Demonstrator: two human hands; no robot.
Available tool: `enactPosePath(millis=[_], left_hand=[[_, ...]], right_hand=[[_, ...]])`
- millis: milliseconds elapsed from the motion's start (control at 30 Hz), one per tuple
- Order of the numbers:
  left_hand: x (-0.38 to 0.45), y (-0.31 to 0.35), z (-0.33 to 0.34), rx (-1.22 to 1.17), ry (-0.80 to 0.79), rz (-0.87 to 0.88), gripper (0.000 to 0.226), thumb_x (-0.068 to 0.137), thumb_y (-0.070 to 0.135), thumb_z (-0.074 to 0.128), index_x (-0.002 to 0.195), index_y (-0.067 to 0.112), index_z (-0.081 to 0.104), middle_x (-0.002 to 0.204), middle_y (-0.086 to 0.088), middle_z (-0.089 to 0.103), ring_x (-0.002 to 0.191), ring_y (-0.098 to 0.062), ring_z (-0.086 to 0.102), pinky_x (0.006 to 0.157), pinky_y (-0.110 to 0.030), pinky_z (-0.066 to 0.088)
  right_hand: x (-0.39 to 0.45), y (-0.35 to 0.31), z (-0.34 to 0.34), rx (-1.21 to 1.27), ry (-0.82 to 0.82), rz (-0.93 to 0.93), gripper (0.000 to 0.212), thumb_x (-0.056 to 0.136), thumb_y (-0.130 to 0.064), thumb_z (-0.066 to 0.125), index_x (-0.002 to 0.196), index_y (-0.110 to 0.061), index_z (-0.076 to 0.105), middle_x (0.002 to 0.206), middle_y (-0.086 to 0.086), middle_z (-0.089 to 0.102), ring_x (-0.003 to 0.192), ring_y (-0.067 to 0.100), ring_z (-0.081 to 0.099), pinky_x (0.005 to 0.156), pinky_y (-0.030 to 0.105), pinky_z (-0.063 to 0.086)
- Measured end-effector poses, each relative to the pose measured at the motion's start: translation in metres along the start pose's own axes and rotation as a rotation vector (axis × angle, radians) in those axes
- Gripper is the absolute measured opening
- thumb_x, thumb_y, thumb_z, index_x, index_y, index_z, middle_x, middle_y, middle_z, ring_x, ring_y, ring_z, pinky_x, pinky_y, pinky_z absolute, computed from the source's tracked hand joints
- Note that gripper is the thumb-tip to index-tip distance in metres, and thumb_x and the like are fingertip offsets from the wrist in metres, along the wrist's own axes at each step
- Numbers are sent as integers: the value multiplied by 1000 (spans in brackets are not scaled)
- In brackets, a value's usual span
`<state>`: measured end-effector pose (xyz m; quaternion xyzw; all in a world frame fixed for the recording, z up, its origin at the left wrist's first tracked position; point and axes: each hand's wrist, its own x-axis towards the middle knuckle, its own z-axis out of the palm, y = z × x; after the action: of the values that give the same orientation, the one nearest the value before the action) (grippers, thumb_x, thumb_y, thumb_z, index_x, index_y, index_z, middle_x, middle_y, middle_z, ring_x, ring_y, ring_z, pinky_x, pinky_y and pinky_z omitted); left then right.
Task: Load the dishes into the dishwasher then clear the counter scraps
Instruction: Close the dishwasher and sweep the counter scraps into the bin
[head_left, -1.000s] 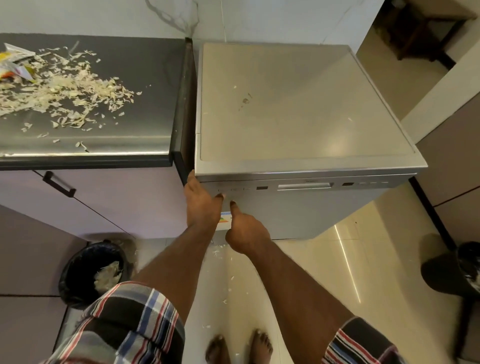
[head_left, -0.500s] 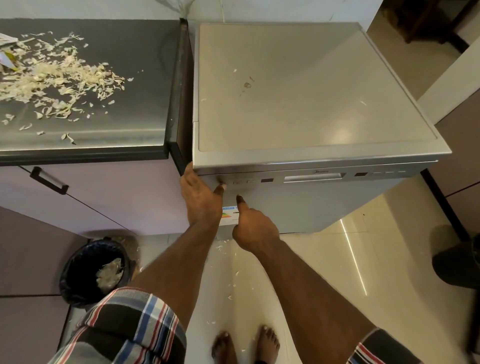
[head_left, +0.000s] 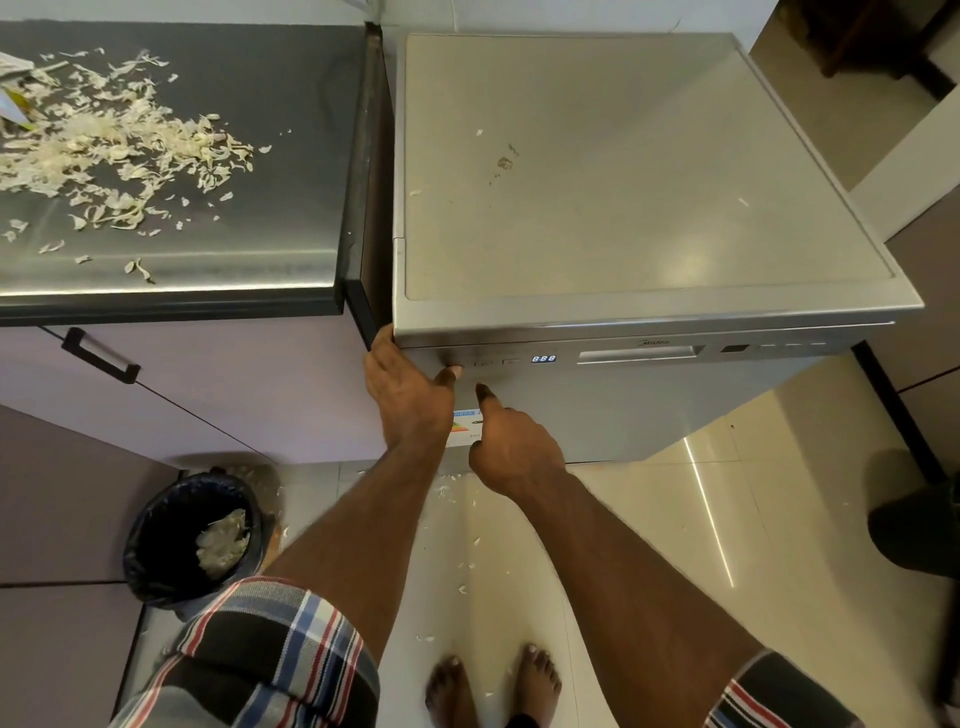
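We are at the closed dishwasher (head_left: 623, 171), display lit. Our left hand (head_left: 410, 395) braces its corner, thumb on a button; our right hand (head_left: 511, 447) points, holding nothing. Scraps (head_left: 114, 150) on the counter (head_left: 291, 218) likely come next, bin (head_left: 192, 540) below.

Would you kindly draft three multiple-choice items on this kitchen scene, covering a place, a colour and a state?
1. Where do the pale shredded vegetable scraps mostly lie?
A. on the dark grey countertop
B. on the dishwasher top
C. in a sink

2. What colour is the lit digital display?
A. red
B. blue
C. green

3. What state is the silver dishwasher door in?
A. wide open
B. removed
C. closed

Answers: 1 A, the heap covers the dark grey countertop. 2 B, the digits glow blue. 3 C, the front panel sits flush while the left hand presses a button and the right hand points.
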<state>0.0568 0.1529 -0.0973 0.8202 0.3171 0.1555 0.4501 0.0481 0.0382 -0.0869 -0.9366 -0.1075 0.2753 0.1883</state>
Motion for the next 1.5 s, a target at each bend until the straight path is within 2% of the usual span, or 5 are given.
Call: enactPosePath(millis=[167, 400, 533, 767, 1500], left_hand=[[-9, -5, 1, -71, -6, -108, 91, 78, 22, 85, 149, 17, 29, 145, -9, 36, 134, -27, 39, 110, -39, 38], [-43, -29, 5, 45, -196, -94, 53, 92, 17, 70, 139, 15, 45, 135, -7, 48, 126, -28, 51, 95, -33, 50], [-48, -26, 2, 245, -405, 65, 69, 96, 15, 64, 155, 22, 30, 149, -10, 41, 135, -28, 44, 107, -45, 48], [-49, -20, 1, 584, -637, 195, 92, 94, 31, 68, 160, 31, 3, 151, -12, 38, 133, -33, 47, 102, -48, 51], [-48, 0, 0, 800, -623, 273, 111, 90, 41, 71, 156, 33, -17, 152, -11, 35, 133, -36, 45, 97, -52, 50]], right_hand=[[-4, -2, 1, -14, 27, -12, 80, 96, -32, 64, 159, -23, 15, 142, 11, 55, 118, 30, 60, 95, 44, 56], [-14, 5, -1, 24, 30, 30, 83, 97, -35, 62, 160, -23, 10, 142, 10, 55, 120, 29, 59, 98, 41, 54], [-22, 10, -3, 29, 35, 67, 83, 99, -37, 59, 161, -23, 5, 143, 11, 53, 119, 29, 60, 95, 41, 53], [-25, 21, -8, 22, 52, 119, 89, 98, -28, 61, 161, -26, -2, 132, 13, 60, 108, 28, 64, 89, 39, 56], [-13, 16, -18, -43, 49, 68, 90, 96, -27, 60, 161, -29, -2, 132, 14, 61, 109, 30, 64, 92, 41, 55]])
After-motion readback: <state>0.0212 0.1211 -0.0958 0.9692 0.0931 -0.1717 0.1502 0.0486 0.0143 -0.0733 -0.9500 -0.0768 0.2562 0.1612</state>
